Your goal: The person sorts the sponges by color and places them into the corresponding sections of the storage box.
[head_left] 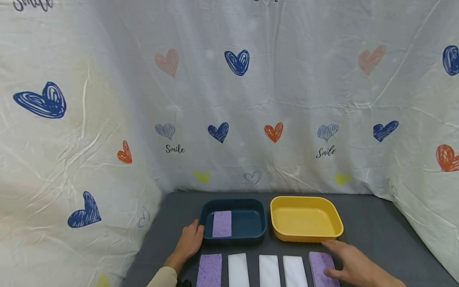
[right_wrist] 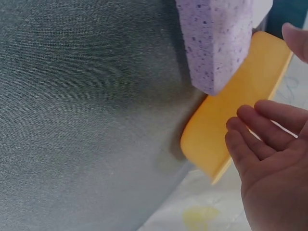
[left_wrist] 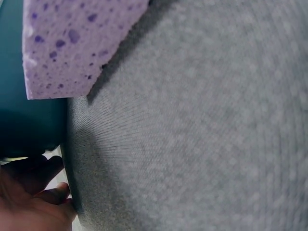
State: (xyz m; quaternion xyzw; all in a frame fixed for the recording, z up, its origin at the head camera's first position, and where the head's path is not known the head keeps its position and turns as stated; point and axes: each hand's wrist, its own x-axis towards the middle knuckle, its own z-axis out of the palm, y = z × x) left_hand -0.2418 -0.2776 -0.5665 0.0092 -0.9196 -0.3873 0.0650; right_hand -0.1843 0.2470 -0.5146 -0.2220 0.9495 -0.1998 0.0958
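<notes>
My left hand [head_left: 191,239] rests its fingers against the left side of a dark blue rectangular tray [head_left: 251,240]. A purple speckled sponge [head_left: 222,224] lies inside that tray. In the left wrist view, the fingers [left_wrist: 53,195] show beside the tray's outer wall [left_wrist: 33,125]. My right hand [head_left: 349,261] is spread over the rightmost purple sponge [head_left: 319,265], near the front right corner of a yellow tray [head_left: 306,238]. In the right wrist view, its fingers [right_wrist: 262,127] extend apart from the sponge, with nothing between thumb and fingers.
Before the trays, a row holds another purple sponge [head_left: 209,269] at left and white blocks [head_left: 238,269], [head_left: 269,269], [head_left: 295,271] between the purple ones. Dark grey cloth covers the table [head_left: 179,207]. A white curtain printed with hearts [head_left: 229,159] hangs behind and at both sides.
</notes>
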